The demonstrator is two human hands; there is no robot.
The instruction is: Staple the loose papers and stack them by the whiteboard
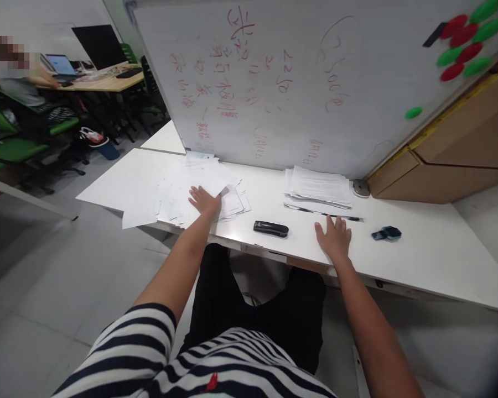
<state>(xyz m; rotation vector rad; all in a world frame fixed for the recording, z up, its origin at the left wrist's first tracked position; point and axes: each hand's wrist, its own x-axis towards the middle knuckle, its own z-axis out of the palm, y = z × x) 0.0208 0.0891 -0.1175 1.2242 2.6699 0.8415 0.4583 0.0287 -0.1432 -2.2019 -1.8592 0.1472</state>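
Note:
My left hand lies with its fingers spread on a loose heap of white papers at the left of the desk. One sheet in that heap hangs over the front edge. My right hand rests open on the bare white desktop, holding nothing. Just beyond its fingertips lies a thin dark pen. A black stapler sits between my two hands, touched by neither. Behind the pen is a neater stack of printed sheets.
A small dark object, perhaps a watch, lies on the white desk at the right. Behind stands a whiteboard with red writing and magnets. Cardboard boxes fill the back right. Another person sits at a far desk.

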